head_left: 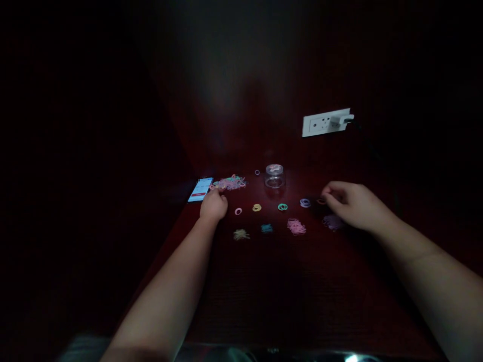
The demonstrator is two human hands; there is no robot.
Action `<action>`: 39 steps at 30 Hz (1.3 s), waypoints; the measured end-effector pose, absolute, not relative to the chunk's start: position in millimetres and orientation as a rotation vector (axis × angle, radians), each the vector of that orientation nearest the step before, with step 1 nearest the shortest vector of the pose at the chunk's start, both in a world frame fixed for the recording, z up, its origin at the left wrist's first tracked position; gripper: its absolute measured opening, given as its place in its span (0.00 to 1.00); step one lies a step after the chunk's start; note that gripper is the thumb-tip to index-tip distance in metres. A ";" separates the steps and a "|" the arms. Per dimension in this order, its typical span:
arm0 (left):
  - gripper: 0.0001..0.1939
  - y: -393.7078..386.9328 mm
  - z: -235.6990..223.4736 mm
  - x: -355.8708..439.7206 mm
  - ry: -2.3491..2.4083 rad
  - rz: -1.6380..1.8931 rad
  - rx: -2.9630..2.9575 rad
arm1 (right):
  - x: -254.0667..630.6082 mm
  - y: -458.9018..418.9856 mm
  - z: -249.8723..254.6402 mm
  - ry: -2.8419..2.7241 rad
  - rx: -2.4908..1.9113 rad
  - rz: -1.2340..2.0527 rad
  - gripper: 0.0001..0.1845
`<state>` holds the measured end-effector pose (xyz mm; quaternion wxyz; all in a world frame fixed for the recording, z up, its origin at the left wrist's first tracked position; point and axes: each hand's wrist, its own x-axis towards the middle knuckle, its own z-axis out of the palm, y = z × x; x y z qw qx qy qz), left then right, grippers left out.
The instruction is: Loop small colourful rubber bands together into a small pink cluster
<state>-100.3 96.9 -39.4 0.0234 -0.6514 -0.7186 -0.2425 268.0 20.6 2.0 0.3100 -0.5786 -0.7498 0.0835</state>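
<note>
Fingers of our left hand [214, 205] at mixed elastic-band pile [233, 183], far left, unsorted; right hand [349, 203] curled beside orange band [320, 201]; grasps we cannot tell. Nearer: single-colour clusters [296, 227], sorted.

A mixed heap of bands [232, 183] lies beyond single-colour piles [296, 227].

Free to pass over the dark-red wooden tabletop [279, 291] at lower centre, but hindered below mid-frame by small coloured elastic bands [296, 227] and, just right of centre, by a transparent round lidded jar [274, 177].
</note>
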 end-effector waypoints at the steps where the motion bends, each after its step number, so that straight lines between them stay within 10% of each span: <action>1: 0.14 99.5 -43.1 -101.2 -2.248 -0.736 -2.005 | 264.4 19.1 1.3 -1.979 -1.509 0.224 0.09; 39: 0.12 145.0 -47.8 -115.1 -2.081 -0.846 -2.089 | 247.1 5.0 6.0 -1.993 -1.409 0.257 0.11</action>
